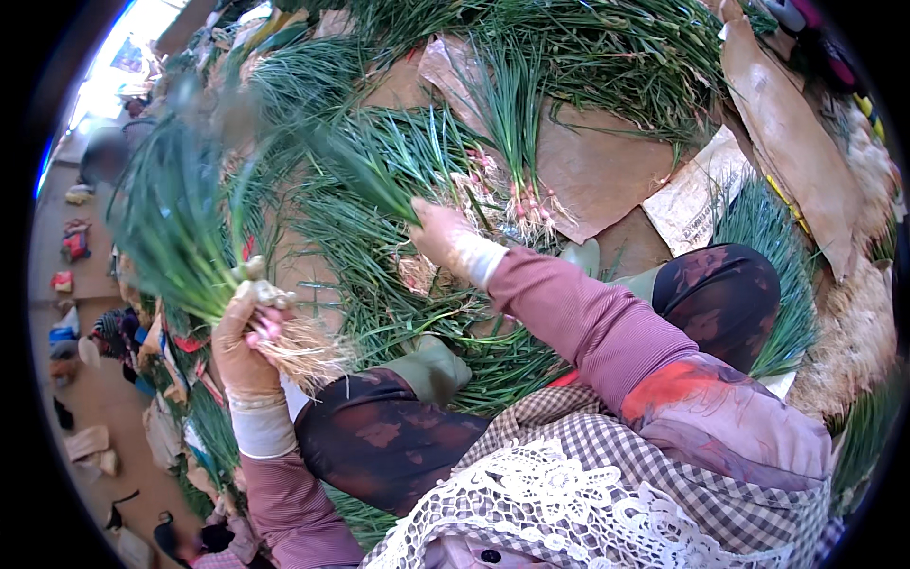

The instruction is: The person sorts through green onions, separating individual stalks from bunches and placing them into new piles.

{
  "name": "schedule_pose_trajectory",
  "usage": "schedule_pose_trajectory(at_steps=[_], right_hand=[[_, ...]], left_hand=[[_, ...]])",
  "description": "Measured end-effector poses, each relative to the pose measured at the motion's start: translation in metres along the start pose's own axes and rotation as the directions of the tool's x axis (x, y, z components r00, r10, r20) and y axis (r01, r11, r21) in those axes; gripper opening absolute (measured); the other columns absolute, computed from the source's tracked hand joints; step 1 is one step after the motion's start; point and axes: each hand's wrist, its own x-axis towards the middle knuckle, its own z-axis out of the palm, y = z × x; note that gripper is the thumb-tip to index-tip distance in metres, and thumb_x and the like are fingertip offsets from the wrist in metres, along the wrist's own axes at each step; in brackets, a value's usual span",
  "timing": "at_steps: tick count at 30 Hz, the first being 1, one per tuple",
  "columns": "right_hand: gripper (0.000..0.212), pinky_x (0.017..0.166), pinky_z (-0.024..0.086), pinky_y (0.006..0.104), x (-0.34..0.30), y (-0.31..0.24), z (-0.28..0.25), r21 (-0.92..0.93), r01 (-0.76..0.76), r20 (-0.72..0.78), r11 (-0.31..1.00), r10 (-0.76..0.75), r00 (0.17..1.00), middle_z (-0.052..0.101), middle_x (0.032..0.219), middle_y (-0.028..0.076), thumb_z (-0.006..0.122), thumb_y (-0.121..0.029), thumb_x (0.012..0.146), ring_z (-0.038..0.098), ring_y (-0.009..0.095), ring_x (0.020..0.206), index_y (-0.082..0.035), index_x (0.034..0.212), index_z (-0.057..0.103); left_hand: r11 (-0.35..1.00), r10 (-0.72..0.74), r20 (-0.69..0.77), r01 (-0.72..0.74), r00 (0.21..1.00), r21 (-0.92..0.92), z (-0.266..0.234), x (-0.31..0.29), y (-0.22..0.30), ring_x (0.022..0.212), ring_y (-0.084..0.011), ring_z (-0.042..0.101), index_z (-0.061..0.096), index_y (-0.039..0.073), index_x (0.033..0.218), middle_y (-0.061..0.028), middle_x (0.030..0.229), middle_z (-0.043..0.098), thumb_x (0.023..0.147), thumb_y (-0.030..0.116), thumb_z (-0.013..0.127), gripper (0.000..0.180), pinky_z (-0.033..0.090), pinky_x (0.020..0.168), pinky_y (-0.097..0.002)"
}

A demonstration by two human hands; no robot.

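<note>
My left hand [242, 351], in a tan glove with a pale cuff, is closed around a bunch of green onions [185, 247]. Its pink and white bulbs and straw-coloured roots point toward my knee, while the long leaves fan upward, blurred by motion. Near the middle, my gloved right hand [444, 235] is closed on a smaller clump of green onion leaves [370, 175], also blurred; its fingers are partly hidden. Just beyond the right hand lies another bunch of onions [517, 123], bulbs toward me. More onions with pink bulbs [479, 171] lie beside it.
Loose green leaves [379, 284] cover the ground between my legs. A large heap of onions [626, 47] stretches across the back. Brown sheeting [592, 171] and a pale printed sack [697, 194] lie to the right. Several people and belongings are at far left.
</note>
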Motion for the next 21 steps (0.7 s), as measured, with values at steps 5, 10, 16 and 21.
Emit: schedule_pose_trajectory(at_steps=[5,10,16,21], right_hand=[[0.037,0.078,0.041,0.0361,0.001,0.047,0.014,-0.028,0.055,0.013,0.998,-0.055,0.998,0.054,0.096,0.017,0.046,-0.032,0.079,0.051,0.032,0.091,-0.005,0.104,0.047],[0.024,0.073,0.042,0.0328,0.052,0.098,-0.034,-0.053,0.206,-0.393,0.977,-0.210,0.895,0.056,0.086,0.012,0.046,-0.024,0.081,0.053,0.025,0.083,-0.005,0.094,0.052],[0.036,0.074,0.043,0.0319,0.015,0.052,-0.050,-0.341,-0.185,-0.220,0.922,0.113,0.969,0.058,0.083,0.014,0.052,-0.031,0.075,0.056,0.021,0.085,-0.003,0.096,0.054],[0.027,0.077,0.042,0.0262,-0.021,-0.036,-0.026,0.643,0.408,0.048,0.648,-0.566,0.823,0.057,0.093,0.007,0.042,-0.021,0.086,0.053,0.014,0.086,0.001,0.097,0.053]], left_hand=[[0.982,0.022,-0.030,-0.028,0.999,-0.185,-0.023,0.010,-0.011,0.073,-0.0158,0.052,0.049,-0.004,0.102,-0.0069,0.077,0.055,0.082,0.014,0.046,0.027,0.043,0.071,-0.0305],[0.972,-0.055,0.105,0.078,0.993,-0.221,-0.018,0.019,-0.017,0.077,-0.0208,0.055,0.047,-0.004,0.103,-0.0129,0.086,0.056,0.081,0.011,0.048,0.027,0.044,0.076,-0.0327],[0.988,-0.097,0.132,0.111,0.987,-0.106,-0.014,0.007,-0.022,0.051,-0.0152,0.055,0.049,-0.007,0.096,-0.0169,0.075,0.059,0.076,0.008,0.054,0.026,0.042,0.043,-0.0172],[0.988,-0.157,0.225,0.153,0.962,0.034,0.025,0.009,-0.018,0.047,-0.0123,0.053,0.052,-0.005,0.092,-0.0133,0.068,0.059,0.076,0.011,0.054,0.023,0.038,0.036,-0.0164]])
